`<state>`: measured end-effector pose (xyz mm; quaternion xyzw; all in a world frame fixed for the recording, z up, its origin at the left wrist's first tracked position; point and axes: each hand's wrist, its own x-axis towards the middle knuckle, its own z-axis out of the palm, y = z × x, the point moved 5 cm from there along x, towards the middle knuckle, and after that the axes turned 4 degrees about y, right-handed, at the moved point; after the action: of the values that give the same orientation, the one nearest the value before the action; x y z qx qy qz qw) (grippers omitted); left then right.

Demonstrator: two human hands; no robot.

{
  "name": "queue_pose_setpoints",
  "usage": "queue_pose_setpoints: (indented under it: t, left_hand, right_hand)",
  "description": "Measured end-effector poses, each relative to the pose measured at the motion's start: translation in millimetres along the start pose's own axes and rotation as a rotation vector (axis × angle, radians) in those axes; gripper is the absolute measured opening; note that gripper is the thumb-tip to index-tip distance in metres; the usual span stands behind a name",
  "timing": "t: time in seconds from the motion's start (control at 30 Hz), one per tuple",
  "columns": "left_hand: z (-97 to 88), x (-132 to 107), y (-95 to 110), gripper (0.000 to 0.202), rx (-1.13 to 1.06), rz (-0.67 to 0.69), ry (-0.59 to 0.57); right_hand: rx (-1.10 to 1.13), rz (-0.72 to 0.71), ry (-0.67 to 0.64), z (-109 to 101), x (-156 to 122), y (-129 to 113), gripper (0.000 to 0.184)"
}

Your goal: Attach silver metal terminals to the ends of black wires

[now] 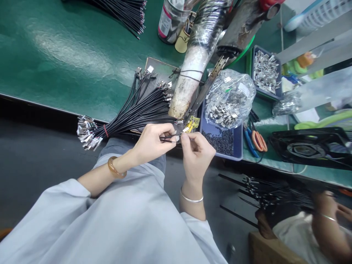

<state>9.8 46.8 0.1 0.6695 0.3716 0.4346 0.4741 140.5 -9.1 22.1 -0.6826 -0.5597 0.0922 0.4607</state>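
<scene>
My left hand (pixel 156 140) is closed around thin black cables (pixel 168 138), whose ends stick out past the fingertips. Close beside it, my right hand (pixel 198 151) pinches thumb against forefinger at the cable ends; what sits between those fingertips is too small to make out. Just beyond both hands lies a yellow piece (pixel 192 124) under a dark metal arm (pixel 205 88). To the left, a bundle of black cables (pixel 134 113) with metal connectors is tied by a red band (pixel 106 130).
A wrapped duct (pixel 189 69) hangs low over the bench (pixel 68 66). Right of it are a blue tray (pixel 238 145) of small black parts, a plastic bag (pixel 233 91) of metal connectors, pliers (pixel 249 141) and a black fan (pixel 308 148). A co-worker's arm (pixel 324 220) shows lower right.
</scene>
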Motion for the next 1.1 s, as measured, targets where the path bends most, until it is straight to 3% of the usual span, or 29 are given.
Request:
queue_pose_setpoints:
  t: [0.1, 0.27, 0.33, 0.43, 0.53, 0.67, 0.73, 0.93, 1.1]
  left_hand:
    - [-2.1, -1, 4, 0.013, 0.015, 0.042, -0.037]
    - [-9.6, -3, 13, 0.015, 0.032, 0.178, -0.109]
    - [-11.4, -2, 13, 0.013, -0.012, 0.144, -0.142]
    - [-11.6, -2, 9, 0.016, -0.115, 0.04, -0.15]
    - [-10.5, -2, 9, 0.016, -0.127, 0.02, -0.071]
    - [-7.1, -3, 11, 0.016, -0.046, 0.06, 0.02]
    - [-6.0, -2, 13, 0.018, -0.016, 0.075, 0.045]
    - [-4.8, 1, 13, 0.019, 0.005, 0.036, 0.095]
    - [-3.9, 3, 15, 0.018, 0.03, 0.069, 0.13]
  right_hand:
    - [-0.025, 0.03, 0.031, -2, 3, 1, 0.031]
    - [0.211, 0.176, -0.011, -7, 8, 12, 0.027]
    - [0.254, 0.133, -0.059, -10, 7, 11, 0.021]
    - [0.108, -0.04, -0.051, -17, 2, 3, 0.011]
    - [-0.038, -0.141, 0.059, -25, -3, -1, 0.014]
    - [0.106, -0.166, 0.328, -38, -7, -4, 0.02]
    - [0.146, -0.191, 0.37, -39, -8, -6, 0.016]
    - [0.021, -0.286, 0.168, -19, -11, -7, 0.008]
    - [0.127, -0.186, 0.119, -6, -3, 0, 0.006]
